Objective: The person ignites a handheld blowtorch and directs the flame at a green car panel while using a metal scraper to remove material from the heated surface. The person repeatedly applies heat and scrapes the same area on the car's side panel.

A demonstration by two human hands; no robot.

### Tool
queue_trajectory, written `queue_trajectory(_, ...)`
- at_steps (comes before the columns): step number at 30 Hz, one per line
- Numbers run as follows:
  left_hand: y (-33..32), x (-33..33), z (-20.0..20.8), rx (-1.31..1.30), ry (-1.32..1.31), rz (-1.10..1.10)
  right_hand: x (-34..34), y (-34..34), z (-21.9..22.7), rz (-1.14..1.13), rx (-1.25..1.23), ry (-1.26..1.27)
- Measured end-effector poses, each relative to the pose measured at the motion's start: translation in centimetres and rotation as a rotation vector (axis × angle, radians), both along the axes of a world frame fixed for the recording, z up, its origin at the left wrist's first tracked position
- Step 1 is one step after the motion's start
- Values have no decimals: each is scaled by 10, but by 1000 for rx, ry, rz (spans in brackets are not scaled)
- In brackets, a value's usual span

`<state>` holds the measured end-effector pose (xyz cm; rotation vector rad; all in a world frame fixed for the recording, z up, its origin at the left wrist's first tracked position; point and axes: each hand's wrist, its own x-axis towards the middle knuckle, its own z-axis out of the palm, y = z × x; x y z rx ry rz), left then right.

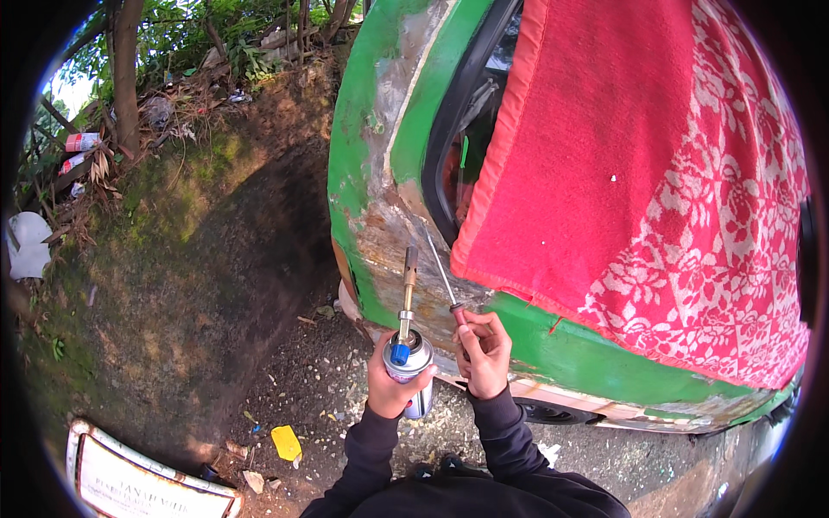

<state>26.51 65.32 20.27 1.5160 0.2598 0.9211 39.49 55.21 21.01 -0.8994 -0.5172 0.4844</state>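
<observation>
My left hand (393,382) is wrapped round a gas canister with a blow torch (409,289) on top. The torch has a metal nozzle and a blue knob, and its nozzle points at the car; no flame shows. In my right hand (486,354) is a screwdriver (444,276) with a reddish handle. Its long shaft reaches up to the car's body (380,237), close to the lower corner of the window. Green paint there gives way to bare, scraped and rusty patches. Whether the tip touches the surface I cannot tell.
A red towel (587,164) with a white flower pattern covers much of the car. Beside it runs a dark-framed window (471,155). Left stands a mossy bank (164,285) with trees and litter. A rusty-framed white sign (138,479) and a yellow scrap (286,443) lie low left.
</observation>
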Motion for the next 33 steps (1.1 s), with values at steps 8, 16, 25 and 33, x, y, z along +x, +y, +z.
queue_trajectory(8, -1, -7, -2, -93, -63, 98, 2, 7, 1, -58, -75, -96)
queue_trajectory(16, 13, -21, -10, -138, -129, 234, 12, 20, -6, -211, -138, -270)
queue_trajectory(25, 12, -18, -17, -92, -103, 222, 15, 43, -9, -398, -138, -591)
queue_trajectory(33, 11, -26, -17, -112, -83, 209, 12, 49, -12, -457, -126, -567)
